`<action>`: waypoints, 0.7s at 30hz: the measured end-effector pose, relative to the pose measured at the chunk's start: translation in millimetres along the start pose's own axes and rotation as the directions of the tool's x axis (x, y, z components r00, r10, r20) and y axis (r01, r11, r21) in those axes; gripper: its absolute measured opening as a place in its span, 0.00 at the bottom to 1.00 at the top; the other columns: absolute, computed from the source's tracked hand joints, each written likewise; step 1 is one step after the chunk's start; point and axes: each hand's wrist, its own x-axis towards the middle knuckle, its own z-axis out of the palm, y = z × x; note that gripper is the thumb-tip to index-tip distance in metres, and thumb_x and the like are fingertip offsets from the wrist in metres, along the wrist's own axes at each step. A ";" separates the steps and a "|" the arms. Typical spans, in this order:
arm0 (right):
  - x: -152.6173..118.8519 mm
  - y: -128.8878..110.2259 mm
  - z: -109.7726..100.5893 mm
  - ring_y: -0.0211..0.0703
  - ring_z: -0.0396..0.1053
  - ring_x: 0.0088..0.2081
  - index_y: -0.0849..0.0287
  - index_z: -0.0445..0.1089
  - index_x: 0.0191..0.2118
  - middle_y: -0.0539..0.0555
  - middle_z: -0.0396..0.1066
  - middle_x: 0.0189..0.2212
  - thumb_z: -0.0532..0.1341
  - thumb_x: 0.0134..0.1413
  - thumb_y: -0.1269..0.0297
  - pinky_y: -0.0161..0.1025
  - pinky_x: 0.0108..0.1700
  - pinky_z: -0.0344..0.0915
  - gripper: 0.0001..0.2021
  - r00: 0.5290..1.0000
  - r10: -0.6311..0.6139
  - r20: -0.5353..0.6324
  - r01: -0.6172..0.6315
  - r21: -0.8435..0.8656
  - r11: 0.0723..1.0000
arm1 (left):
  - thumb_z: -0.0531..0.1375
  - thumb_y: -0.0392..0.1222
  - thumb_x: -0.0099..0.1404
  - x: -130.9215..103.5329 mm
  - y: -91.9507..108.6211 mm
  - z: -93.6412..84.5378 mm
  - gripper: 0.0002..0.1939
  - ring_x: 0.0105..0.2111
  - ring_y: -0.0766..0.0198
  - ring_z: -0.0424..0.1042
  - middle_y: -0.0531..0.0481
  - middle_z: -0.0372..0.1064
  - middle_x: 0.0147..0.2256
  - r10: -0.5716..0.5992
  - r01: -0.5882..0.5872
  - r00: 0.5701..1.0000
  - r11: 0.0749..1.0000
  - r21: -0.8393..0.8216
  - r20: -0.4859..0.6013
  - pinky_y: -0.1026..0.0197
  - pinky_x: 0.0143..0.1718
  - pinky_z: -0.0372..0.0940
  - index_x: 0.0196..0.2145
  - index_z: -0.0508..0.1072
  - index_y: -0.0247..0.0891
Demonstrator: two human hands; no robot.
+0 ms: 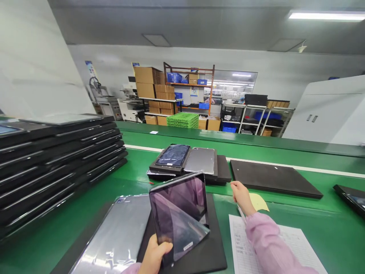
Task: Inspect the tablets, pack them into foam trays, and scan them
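In my left hand (pixel 156 253) is a tablet (pixel 182 205), tilted up, its dark screen towards me and my thumb on its lower left corner. A clear film (pixel 189 236) with a small white label covers the lower part of the screen, its upper edge slanting. My right hand (pixel 242 196) is closed, away from the tablet, above a printed sheet (pixel 238 243) and a yellow paper (pixel 259 202). Whatever its fingers hold is hidden; a thin white stick-like thing shows below the wrist. Beneath the tablet lies a black foam tray (pixel 211 247). A silver tablet in film (pixel 119 224) lies to its left.
Stacked black trays (pixel 65 156) rise at the left. Ahead, a screen-up tablet (pixel 173 155) and a silver-backed tablet (pixel 200 160) rest on trays. A flat black tray (pixel 273 178) lies right of them on the green bench (pixel 137 152). Another tray (pixel 350 199) sits at the right edge.
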 end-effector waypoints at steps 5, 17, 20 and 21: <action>22.1 7.3 -7.4 0.49 0.66 0.45 0.57 0.64 0.52 0.54 0.70 0.36 0.58 0.40 0.74 0.44 0.49 0.58 0.28 0.990 -0.134 -0.051 0.117 -0.248 0.962 | 0.62 0.36 0.35 -0.8 -0.2 1.0 0.10 0.20 0.63 0.62 0.53 0.67 0.17 -0.026 0.026 0.999 1.000 -0.014 -0.033 0.61 0.24 0.59 0.22 0.71 0.32; -2.4 -21.5 -21.2 0.50 0.71 0.35 0.63 0.70 0.43 0.59 0.73 0.33 0.55 0.52 0.64 0.47 0.40 0.66 0.14 0.989 -0.150 0.015 0.148 -0.260 0.954 | 0.60 0.34 0.37 -3.9 -0.3 3.9 0.09 0.21 0.64 0.62 0.55 0.66 0.18 -0.016 0.015 0.997 1.000 -0.007 -0.074 0.61 0.25 0.58 0.22 0.68 0.34; -69.1 -42.5 -1.3 0.43 0.68 0.17 0.59 0.73 0.25 0.50 0.69 0.15 0.58 0.50 0.63 0.36 0.21 0.65 0.09 0.862 -0.169 0.477 0.255 -0.121 0.960 | 0.59 0.33 0.37 -2.6 1.0 5.5 0.08 0.21 0.64 0.62 0.55 0.66 0.18 -0.002 0.001 0.997 1.000 -0.006 -0.074 0.61 0.25 0.58 0.21 0.69 0.34; -93.1 -46.6 9.5 0.42 0.69 0.19 0.58 0.74 0.28 0.49 0.71 0.17 0.58 0.52 0.64 0.34 0.21 0.66 0.09 0.610 -0.285 0.739 0.370 0.052 0.927 | 0.59 0.32 0.36 -2.7 1.9 6.7 0.09 0.21 0.64 0.62 0.55 0.66 0.19 0.003 -0.004 0.998 1.000 -0.004 -0.070 0.61 0.25 0.58 0.21 0.69 0.34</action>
